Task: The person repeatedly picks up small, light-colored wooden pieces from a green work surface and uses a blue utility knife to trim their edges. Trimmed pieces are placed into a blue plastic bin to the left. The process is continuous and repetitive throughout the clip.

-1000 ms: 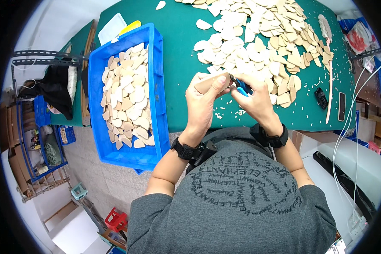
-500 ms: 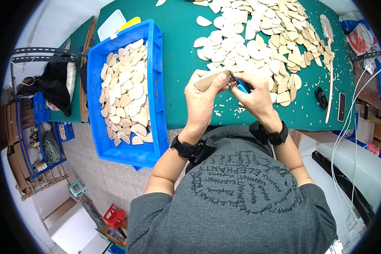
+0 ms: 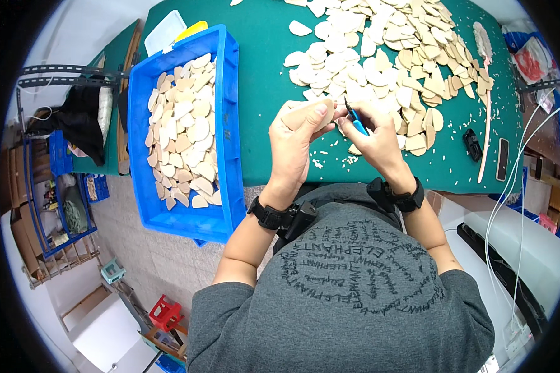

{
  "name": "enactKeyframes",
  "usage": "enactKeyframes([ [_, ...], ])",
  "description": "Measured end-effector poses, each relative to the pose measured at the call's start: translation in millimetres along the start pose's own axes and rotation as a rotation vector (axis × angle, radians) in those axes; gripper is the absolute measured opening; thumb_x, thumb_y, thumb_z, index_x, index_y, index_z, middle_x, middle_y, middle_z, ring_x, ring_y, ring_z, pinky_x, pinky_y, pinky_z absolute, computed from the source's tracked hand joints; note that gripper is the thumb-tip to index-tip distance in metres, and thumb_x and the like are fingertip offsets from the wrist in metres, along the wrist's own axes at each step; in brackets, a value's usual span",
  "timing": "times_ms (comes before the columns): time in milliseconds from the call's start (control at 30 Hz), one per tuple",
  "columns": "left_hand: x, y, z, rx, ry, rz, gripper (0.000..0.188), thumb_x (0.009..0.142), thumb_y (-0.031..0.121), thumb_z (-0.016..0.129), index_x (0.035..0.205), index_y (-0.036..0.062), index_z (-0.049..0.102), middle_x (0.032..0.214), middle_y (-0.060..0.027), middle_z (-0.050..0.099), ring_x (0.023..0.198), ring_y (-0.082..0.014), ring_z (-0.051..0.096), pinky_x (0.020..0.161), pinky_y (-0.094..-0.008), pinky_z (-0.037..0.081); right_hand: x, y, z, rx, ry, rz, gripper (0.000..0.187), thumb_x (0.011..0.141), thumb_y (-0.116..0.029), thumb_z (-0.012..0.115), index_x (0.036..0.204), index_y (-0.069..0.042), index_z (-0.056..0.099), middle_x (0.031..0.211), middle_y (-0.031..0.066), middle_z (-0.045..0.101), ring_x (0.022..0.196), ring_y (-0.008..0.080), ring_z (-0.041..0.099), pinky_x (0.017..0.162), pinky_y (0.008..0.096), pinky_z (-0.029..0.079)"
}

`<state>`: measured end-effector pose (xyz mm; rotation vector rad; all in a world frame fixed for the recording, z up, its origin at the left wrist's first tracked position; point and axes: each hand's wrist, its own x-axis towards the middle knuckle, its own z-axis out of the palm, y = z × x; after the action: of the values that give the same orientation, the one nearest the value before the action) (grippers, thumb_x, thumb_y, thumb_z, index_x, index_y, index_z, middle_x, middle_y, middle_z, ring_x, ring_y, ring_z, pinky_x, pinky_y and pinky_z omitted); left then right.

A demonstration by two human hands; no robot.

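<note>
My left hand (image 3: 287, 149) is closed on a beige, round-edged flat piece (image 3: 306, 115), its thumb pressed on the face. In my right hand (image 3: 379, 140) is a pair of blue-handled nippers (image 3: 358, 122), the fingers wrapped round the handles. Their dark jaws point up, just right of the flat piece. Both hands are held close together above the green table (image 3: 261, 81). Beyond them lies a big heap of similar beige pieces (image 3: 410, 62). Small pale scraps (image 3: 318, 163) are scattered on the cloth below my hands.
At the left a blue crate (image 3: 230, 124) holds many such pieces. Behind it stand a white lid (image 3: 165, 33) and a yellow item (image 3: 191, 31). To the right lie a small black device (image 3: 472, 145), a phone (image 3: 503, 159) and a long pink stick (image 3: 486, 124) with a fuzzy end.
The nippers' jaws have come away from the piece's edge and now point upward. The piece has turned a little in my left hand.
</note>
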<state>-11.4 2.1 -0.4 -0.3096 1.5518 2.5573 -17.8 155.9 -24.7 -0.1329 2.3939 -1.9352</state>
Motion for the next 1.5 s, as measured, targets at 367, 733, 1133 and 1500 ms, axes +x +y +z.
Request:
enactKeyframes([
  [367, -9, -22, 1, 0.056, -0.005, -0.095, 0.02, 0.088, 0.015, 0.064, 0.1, -0.0005, 0.058, 0.098, -0.0126, 0.066, 0.086, -0.0196, 0.067, 0.069, -0.0253, 0.056, 1, -8, -15, 0.24, -0.075, 0.1, 0.017, 0.088, -0.016, 0.062, 0.088, 0.0, 0.059, 0.073, 0.0005, 0.057, 0.064, 0.0067, 0.053, 0.056, 0.0221, 0.042],
  [733, -23, -13, -26, 0.014, 0.218, -0.048, 0.026, 0.09, 0.014, 0.06, 0.108, -0.0047, 0.057, 0.101, -0.0152, 0.065, 0.086, -0.0196, 0.066, 0.068, -0.0235, 0.056, -3, 34, -75, -0.025, 0.012, 0.181, 0.019, 0.083, -0.017, 0.066, 0.09, 0.001, 0.065, 0.067, -0.0032, 0.055, 0.058, 0.0037, 0.047, 0.052, 0.0202, 0.038],
  [1133, 66, -134, -58, 1.039, 0.191, 0.025, 0.06, 0.077, 0.048, 0.07, 0.114, 0.0027, 0.058, 0.113, -0.0136, 0.054, 0.092, -0.0243, 0.053, 0.082, -0.0371, 0.047, -36, 49, -108, -0.325, -0.032, 0.216, 0.024, 0.074, -0.012, 0.059, 0.093, 0.002, 0.065, 0.071, 0.0086, 0.061, 0.062, 0.0114, 0.053, 0.059, 0.0257, 0.043],
  [1500, 40, -102, -15, 0.24, -0.06, -0.124, 0.016, 0.087, 0.014, 0.06, 0.098, 0.0023, 0.056, 0.096, -0.0086, 0.061, 0.066, -0.0141, 0.061, 0.057, -0.0221, 0.05, -49, 54, -94, -0.162, -0.046, 0.271, 0.019, 0.079, -0.01, 0.061, 0.094, 0.0, 0.065, 0.071, -0.0009, 0.056, 0.066, 0.0046, 0.049, 0.06, 0.0206, 0.04],
])
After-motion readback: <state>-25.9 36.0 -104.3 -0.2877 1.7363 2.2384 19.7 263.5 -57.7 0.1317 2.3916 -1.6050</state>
